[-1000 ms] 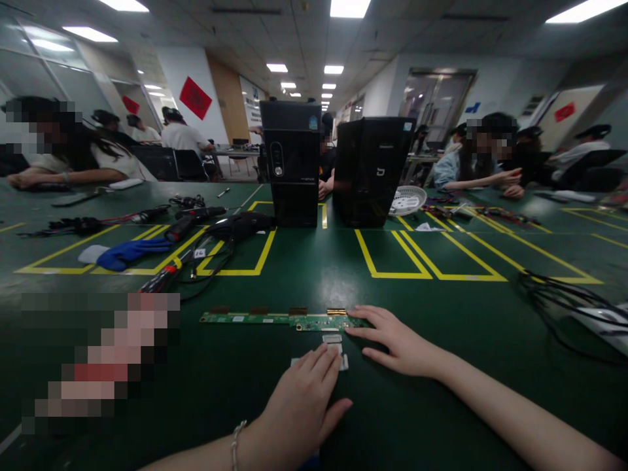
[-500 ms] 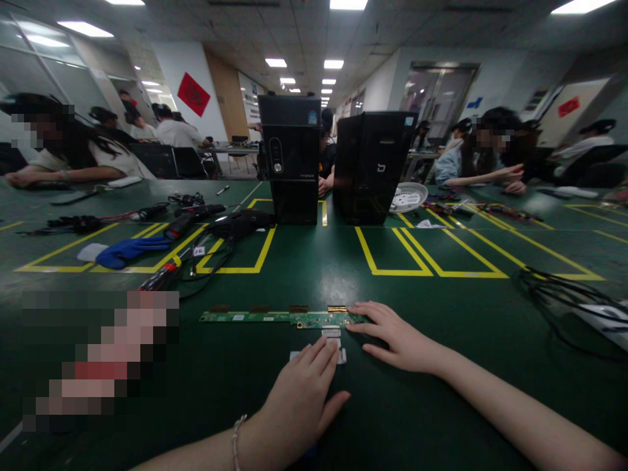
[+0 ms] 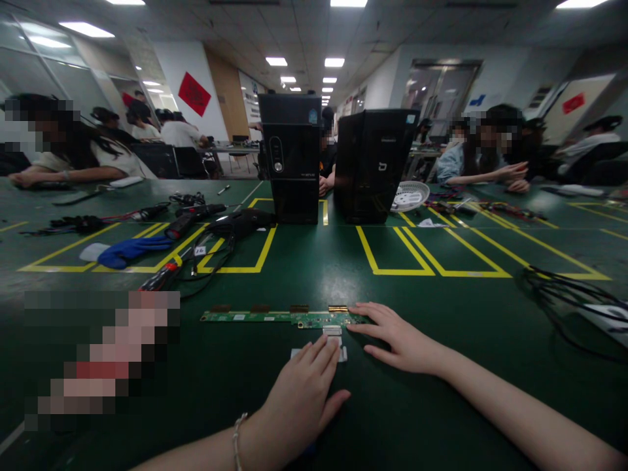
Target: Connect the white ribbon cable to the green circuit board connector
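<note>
A long, narrow green circuit board (image 3: 267,318) lies flat on the green table, with several brown and gold tabs along its far edge. My right hand (image 3: 400,340) rests at the board's right end, fingers spread and fingertips touching it. Just below the board, my left hand (image 3: 304,392) lies over a white flat ribbon cable (image 3: 332,332) that meets the board's near edge. Its fingers are stretched out and lie flat, covering part of the cable. Something blue peeks out under the left wrist, mostly hidden.
Two black computer towers (image 3: 294,163) stand at the table's middle. To the left lie a screwdriver (image 3: 159,278), a blue glove (image 3: 132,252) and a black tool with a cord (image 3: 238,222). Black cables (image 3: 554,307) sit at right, a white basket (image 3: 411,196) farther back. People sit across the table.
Both hands and the circuit board hold almost the same places. The view has shifted very slightly, and people in the background have moved a little.
</note>
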### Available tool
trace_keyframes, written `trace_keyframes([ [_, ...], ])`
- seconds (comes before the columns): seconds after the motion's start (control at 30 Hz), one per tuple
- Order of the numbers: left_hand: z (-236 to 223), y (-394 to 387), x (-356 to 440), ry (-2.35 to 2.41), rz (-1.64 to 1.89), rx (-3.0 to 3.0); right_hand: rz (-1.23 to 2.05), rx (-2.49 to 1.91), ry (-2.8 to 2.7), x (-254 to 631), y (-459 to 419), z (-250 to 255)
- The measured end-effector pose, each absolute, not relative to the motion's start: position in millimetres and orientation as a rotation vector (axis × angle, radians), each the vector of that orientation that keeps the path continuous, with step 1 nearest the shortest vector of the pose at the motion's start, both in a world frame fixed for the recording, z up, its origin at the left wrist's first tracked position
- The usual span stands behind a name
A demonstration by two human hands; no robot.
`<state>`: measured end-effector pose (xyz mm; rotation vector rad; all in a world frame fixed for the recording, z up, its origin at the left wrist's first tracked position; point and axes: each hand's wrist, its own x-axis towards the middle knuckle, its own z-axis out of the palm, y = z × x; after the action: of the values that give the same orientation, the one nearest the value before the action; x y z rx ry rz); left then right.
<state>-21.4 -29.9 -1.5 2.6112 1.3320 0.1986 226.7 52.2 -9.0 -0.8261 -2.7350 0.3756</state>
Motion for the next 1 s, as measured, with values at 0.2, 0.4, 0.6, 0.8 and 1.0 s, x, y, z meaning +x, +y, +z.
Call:
trace_keyframes([
  [0.2,1,-30,-20,1.35,0.18,2.601,0.411,-0.823,-2.717,227,53,-10],
  [0.4,1,-30,-20,1.349,0.169,2.604,0.428,-0.824,-2.729,227,53,-9],
  [0.6,-6,-31,-21,1.355,0.253,2.625,0.502,-0.801,-2.71,226,55,-9],
  [0.8,-5,-31,-19,1.37,0.217,2.633,0.529,-0.817,-2.71,227,56,-10],
  [1.0,3,-29,-19,1.368,0.136,2.61,0.558,-0.841,-2.727,227,56,-8],
])
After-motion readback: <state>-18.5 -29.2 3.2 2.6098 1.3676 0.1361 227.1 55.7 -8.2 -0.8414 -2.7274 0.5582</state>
